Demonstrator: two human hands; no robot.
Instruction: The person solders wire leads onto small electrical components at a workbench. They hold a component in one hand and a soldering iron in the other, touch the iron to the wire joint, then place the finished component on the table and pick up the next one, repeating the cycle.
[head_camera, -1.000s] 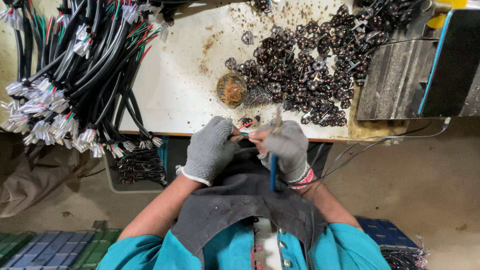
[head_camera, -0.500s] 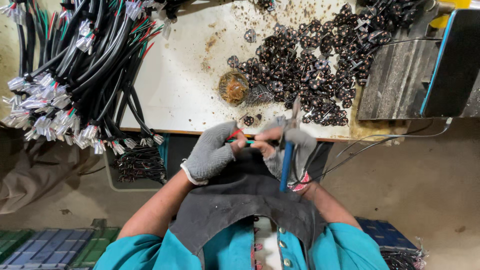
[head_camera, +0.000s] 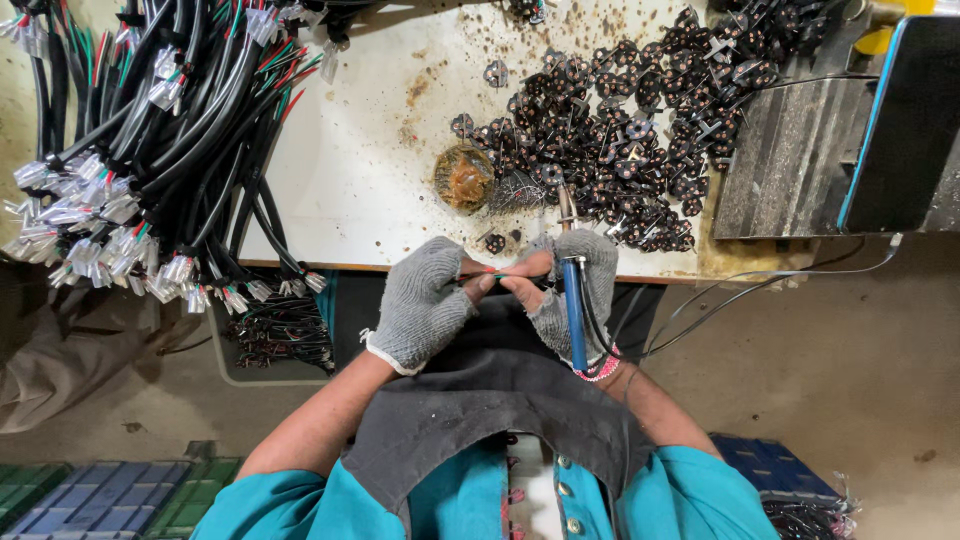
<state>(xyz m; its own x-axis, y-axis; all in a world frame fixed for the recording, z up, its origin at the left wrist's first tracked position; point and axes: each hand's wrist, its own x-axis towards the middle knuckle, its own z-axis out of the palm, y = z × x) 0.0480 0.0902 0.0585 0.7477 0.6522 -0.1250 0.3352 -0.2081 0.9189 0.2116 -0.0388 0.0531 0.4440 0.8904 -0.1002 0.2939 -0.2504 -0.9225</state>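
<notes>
My left hand (head_camera: 425, 300), in a grey knit fingerless glove, pinches thin red and green wires (head_camera: 500, 274) just off the front edge of the white table (head_camera: 350, 170). My right hand (head_camera: 572, 292), gloved the same way, touches those wires with its fingertips and grips a blue-handled soldering iron (head_camera: 573, 300). The iron's tip points away from me, toward a heap of small black plug parts (head_camera: 640, 130). A round brown tin (head_camera: 464, 178) sits just beyond my hands.
A thick bundle of black cables with white connectors (head_camera: 140, 150) hangs over the table's left side. A dark grey block with a blue-edged black box (head_camera: 850, 130) stands at the right. Blue and green trays (head_camera: 110, 495) lie on the floor at lower left.
Both hands have lifted slightly toward the table edge. The soldering iron has swung from pointing down at my lap to pointing up toward the plug heap.
</notes>
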